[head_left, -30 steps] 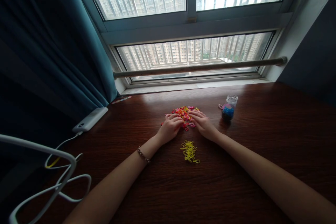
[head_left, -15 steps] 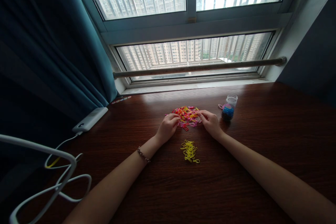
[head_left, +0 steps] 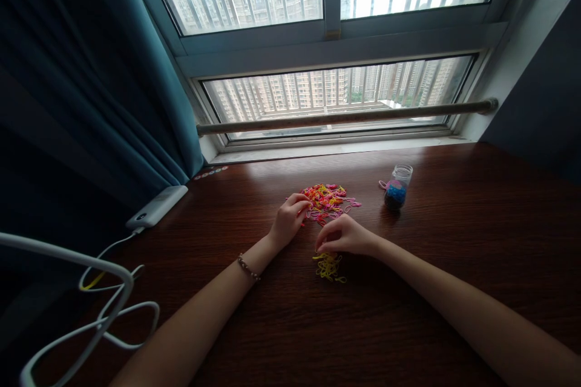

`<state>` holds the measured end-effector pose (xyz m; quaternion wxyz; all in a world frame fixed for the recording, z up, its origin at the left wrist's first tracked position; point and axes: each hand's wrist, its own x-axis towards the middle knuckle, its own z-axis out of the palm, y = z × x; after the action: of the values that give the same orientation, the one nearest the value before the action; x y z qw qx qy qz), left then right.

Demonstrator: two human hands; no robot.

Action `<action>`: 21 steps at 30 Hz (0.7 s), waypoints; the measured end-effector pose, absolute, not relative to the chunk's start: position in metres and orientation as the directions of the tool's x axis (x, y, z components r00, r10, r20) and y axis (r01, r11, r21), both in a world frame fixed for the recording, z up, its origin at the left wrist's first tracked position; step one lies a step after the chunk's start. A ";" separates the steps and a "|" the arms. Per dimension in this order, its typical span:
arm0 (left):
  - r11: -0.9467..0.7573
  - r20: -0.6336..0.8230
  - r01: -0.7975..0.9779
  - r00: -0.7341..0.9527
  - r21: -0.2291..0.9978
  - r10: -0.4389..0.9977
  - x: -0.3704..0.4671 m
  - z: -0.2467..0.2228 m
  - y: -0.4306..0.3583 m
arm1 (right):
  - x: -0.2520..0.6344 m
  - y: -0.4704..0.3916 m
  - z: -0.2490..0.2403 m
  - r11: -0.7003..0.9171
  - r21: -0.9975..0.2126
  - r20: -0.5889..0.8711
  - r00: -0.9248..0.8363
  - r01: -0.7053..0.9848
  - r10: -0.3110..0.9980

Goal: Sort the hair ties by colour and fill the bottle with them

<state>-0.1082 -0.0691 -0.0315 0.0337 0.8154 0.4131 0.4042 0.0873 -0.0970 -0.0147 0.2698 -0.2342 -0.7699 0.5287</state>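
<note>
A mixed pile of small rubber bands (head_left: 327, 198) in pink, red, orange and yellow lies on the dark wooden table. At its left edge is my left hand (head_left: 290, 216), its thumb and fingers closed together against the bands; whatever they pinch is too small to make out. My right hand (head_left: 342, 236) is over the top of a smaller pile of yellow rubber bands (head_left: 330, 268), nearer to me. Its thumb and forefinger point down in a pinch, and what is between the tips is hidden. The hand covers the upper part of the yellow pile.
To the right stands a clear jar (head_left: 396, 188) with blue and dark contents, with a pink band beside it. A white power bank (head_left: 157, 208) and its looped white cable (head_left: 122, 290) lie at the left by the blue curtain (head_left: 149, 84). The window is behind the table.
My right hand has moved from the right side of the mixed pile toward me, to the yellow pile. A few pink bands now stick out on the mixed pile's right. My left hand stays nearly still.
</note>
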 end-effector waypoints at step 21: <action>-0.873 0.444 0.379 0.755 0.306 0.483 -0.078 -0.017 -0.107 | 0.114 -0.057 -0.043 0.604 -0.533 0.520 -0.333 0.593 0.787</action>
<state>-0.0779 -0.1073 -0.0167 0.0989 0.9314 0.2314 0.2630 0.1139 -0.0568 -0.0432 0.3881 -0.4275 -0.8069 0.1246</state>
